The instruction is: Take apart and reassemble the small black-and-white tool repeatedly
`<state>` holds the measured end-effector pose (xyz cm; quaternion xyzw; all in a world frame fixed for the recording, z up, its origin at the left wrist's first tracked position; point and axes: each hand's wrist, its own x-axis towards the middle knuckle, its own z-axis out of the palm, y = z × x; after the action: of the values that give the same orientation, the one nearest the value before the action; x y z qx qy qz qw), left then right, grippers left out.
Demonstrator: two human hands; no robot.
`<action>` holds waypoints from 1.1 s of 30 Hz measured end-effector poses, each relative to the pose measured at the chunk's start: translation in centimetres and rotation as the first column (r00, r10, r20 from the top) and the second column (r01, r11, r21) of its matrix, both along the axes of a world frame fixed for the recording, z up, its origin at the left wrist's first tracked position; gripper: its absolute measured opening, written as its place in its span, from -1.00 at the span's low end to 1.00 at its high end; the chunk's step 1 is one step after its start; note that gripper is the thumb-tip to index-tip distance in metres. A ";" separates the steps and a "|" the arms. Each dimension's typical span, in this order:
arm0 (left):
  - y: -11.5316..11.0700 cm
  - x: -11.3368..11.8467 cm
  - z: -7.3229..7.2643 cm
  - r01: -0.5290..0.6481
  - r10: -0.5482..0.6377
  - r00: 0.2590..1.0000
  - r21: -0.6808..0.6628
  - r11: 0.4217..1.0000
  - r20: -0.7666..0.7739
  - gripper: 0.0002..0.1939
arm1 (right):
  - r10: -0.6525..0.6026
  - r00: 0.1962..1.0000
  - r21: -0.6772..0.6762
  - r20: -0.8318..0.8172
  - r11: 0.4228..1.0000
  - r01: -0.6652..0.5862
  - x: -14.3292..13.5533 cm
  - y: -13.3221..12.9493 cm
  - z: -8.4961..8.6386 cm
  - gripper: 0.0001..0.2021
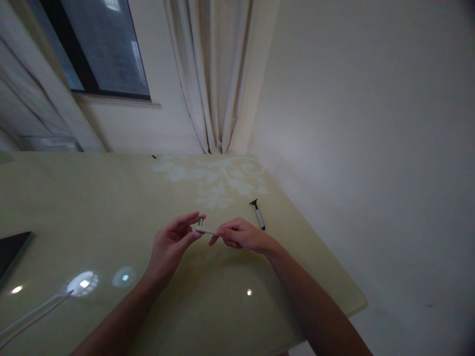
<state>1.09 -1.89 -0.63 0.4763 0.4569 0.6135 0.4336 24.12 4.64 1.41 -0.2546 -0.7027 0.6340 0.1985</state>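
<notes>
My left hand (171,241) pinches a razor cartridge (201,221), a small dark piece with a greenish strip, upright between thumb and fingertips. In my right hand (241,234) is a pale, slim toothbrush (208,230), its handle gripped between thumb and fingers. The brush's head end meets the lower part of the cartridge; its bristles are too small to make out. Just beyond my right hand a razor handle (259,216), grey and black with a T-shaped top, lies on the glossy table (111,207).
At the table's left edge lies a dark flat device (13,252). White cables (35,312) run across the near left corner. A small black piece (154,156) lies by the far edge. A wall (363,148) borders the right side, with a curtain (211,74) behind.
</notes>
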 end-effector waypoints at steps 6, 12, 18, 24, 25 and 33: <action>0.1 -0.1 -0.1 -0.016 0.015 1.000 -0.013 1.000 -0.027 -0.47 | -0.061 0.998 0.011 0.004 0.998 0.061 0.1 0.1 0.1 -0.44; 0.0 0.0 0.0 -0.018 0.017 0.997 -0.009 1.000 -0.069 -0.46 | -0.067 0.998 0.015 -0.013 0.998 0.067 0.2 0.1 0.0 -0.43; 0.1 -0.1 0.0 -0.023 0.023 0.999 -0.027 0.999 -0.029 -0.44 | -0.025 1.000 -0.010 0.014 1.000 0.026 0.0 0.0 -0.1 -0.43; -0.1 -0.2 0.0 -0.015 0.014 0.997 -0.011 1.000 -0.075 -0.45 | -0.070 0.998 0.005 -0.001 0.998 0.070 0.1 0.0 0.2 -0.42; -0.1 -0.2 0.0 -0.013 0.012 0.998 -0.014 1.000 -0.062 -0.44 | -0.060 0.998 0.001 0.004 0.998 0.060 0.1 0.0 0.2 -0.42; 0.1 0.0 -0.1 -0.021 0.020 1.000 -0.049 0.999 -0.020 -0.41 | -0.090 0.996 0.025 -0.019 0.996 0.091 0.0 0.1 0.0 -0.43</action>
<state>1.09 -1.81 -0.74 0.4668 0.4809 0.6019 0.4342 24.12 4.72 1.38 -0.2780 -0.6969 0.6174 0.2364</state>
